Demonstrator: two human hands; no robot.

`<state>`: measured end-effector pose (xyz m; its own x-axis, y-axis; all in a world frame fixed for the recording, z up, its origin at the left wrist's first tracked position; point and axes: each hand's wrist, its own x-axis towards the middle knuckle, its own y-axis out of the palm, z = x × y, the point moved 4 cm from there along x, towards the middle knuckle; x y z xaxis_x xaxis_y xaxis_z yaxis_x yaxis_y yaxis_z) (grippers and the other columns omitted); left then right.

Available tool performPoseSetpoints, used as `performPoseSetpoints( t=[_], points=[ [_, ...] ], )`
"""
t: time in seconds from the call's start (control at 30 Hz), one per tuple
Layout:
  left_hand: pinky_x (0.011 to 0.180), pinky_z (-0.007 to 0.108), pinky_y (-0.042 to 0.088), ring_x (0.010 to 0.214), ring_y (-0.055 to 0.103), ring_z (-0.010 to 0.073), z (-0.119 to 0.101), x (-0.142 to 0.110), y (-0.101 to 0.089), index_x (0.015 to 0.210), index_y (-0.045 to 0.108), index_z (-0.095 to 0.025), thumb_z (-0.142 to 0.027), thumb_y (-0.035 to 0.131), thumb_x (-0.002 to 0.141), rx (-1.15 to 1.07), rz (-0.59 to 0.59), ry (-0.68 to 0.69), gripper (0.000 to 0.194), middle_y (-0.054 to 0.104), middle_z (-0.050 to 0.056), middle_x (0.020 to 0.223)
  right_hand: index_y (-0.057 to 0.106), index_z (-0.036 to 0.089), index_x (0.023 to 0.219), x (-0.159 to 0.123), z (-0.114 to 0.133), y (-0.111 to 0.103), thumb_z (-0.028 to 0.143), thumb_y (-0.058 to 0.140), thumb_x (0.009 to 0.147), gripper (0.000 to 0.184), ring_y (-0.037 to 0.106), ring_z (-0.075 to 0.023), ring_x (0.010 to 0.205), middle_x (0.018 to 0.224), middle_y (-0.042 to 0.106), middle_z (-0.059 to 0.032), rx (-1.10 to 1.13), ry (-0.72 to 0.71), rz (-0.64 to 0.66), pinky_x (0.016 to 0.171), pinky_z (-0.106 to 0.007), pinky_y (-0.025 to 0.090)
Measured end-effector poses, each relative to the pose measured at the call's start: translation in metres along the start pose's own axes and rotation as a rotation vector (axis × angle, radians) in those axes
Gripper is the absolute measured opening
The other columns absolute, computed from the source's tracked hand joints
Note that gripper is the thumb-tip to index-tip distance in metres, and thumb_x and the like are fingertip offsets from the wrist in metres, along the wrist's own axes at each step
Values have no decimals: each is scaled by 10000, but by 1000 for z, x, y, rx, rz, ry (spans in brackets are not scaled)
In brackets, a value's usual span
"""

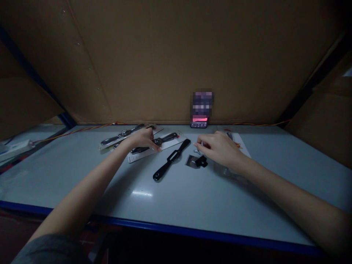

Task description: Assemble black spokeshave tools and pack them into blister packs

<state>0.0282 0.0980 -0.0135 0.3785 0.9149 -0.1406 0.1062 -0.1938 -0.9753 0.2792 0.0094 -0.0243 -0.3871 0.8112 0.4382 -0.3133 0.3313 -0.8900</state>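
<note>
My left hand (pixel 143 140) reaches over the packaged spokeshaves at the back left, thumb and fingers apart; the nearest pack (pixel 165 143) has a white card with a black spokeshave under clear plastic. A bare black spokeshave body (pixel 173 157) lies slantwise between my hands, its rectangular opening showing. My right hand (pixel 217 146) is closed in a pinch with a small metal piece at its fingertips, its exact kind too small to tell. Just below those fingertips lie small metal bits (pixel 196 151), a black cap-like part (pixel 202 161) and a flat piece in a small clear bag (pixel 191 161).
A phone (pixel 199 124) with a lit screen leans on the cardboard wall (pixel 154 73) at the back. Behind my right hand lies a white card (pixel 242 143), with clear plastic (pixel 232 174) under my forearm. Red and yellow wires (pixel 85 129) run along the back; a power strip (pixel 16 148) is at left.
</note>
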Motion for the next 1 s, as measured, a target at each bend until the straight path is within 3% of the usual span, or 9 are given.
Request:
performPoseSetpoints(
  t=[0.17, 0.3, 0.4, 0.5, 0.6, 0.73, 0.8, 0.9, 1.0],
  points=[
    [782, 295, 436, 1023, 580, 308, -2, 8, -1, 1118, 616, -134, -626, 747, 367, 24, 124, -82, 907, 633, 128, 1140, 584, 187, 706, 1, 2, 0, 303, 476, 890, 243, 554, -137, 589, 627, 621, 4, -5, -12, 17, 674, -303, 306],
    [832, 327, 422, 1027, 584, 336, -7, 9, 2, 1066, 668, -127, -617, 736, 374, 14, 248, -76, 851, 675, 123, 1057, 582, 188, 713, 0, 4, -1, 310, 474, 898, 247, 565, -146, 610, 642, 629, 1, 0, -29, 19, 685, -311, 318],
    [814, 327, 424, 1011, 587, 335, -6, 6, 0, 1098, 631, -117, -603, 734, 392, 16, 190, -61, 863, 661, 135, 1075, 581, 193, 709, 0, 5, -2, 310, 477, 895, 243, 550, -145, 592, 632, 625, 6, 11, -35, 13, 691, -321, 331],
    [811, 310, 426, 1040, 570, 314, -3, -1, -7, 1172, 536, -136, -579, 749, 401, 6, 21, -26, 914, 610, 139, 1171, 582, 201, 685, 0, 2, 1, 323, 494, 878, 244, 534, -144, 563, 598, 606, 10, 99, 0, 4, 661, -321, 349],
    [809, 300, 425, 1045, 562, 290, -3, -12, -18, 1161, 485, -142, -550, 763, 438, -41, -127, 49, 876, 587, 134, 1182, 611, 210, 721, 4, -8, 6, 335, 533, 842, 191, 579, -163, 652, 693, 645, -14, 362, 83, -55, 643, -310, 394],
    [770, 294, 423, 994, 575, 259, -19, -36, -34, 1083, 474, -166, -525, 767, 504, -123, -197, 187, 742, 598, 95, 1129, 649, 223, 920, 10, -27, 8, 352, 626, 762, 205, 609, -216, 952, 1054, 668, -73, 838, 324, -203, 801, -350, 458],
    [764, 282, 417, 962, 584, 233, -35, -49, -40, 1077, 467, -187, -502, 774, 524, -186, -156, 290, 706, 611, 59, 1096, 644, 234, 994, 11, -27, 8, 385, 617, 774, 269, 596, -231, 1031, 1141, 649, -81, 1136, 401, -136, 844, -375, 465],
    [720, 271, 404, 876, 593, 210, -58, -65, -46, 1073, 472, -196, -494, 785, 523, -212, -101, 344, 699, 635, 33, 1010, 662, 217, 958, 10, -13, 3, 397, 550, 836, 244, 629, -213, 968, 1051, 683, -77, 1507, 373, 89, 837, -373, 484],
    [691, 259, 388, 858, 593, 208, -73, -71, -49, 1056, 501, -199, -482, 794, 504, -178, -90, 355, 686, 643, 23, 980, 679, 195, 831, 6, -7, -5, 325, 611, 807, 148, 647, -160, 801, 881, 701, -47, 1569, 428, 70, 784, -319, 496]
  ],
)
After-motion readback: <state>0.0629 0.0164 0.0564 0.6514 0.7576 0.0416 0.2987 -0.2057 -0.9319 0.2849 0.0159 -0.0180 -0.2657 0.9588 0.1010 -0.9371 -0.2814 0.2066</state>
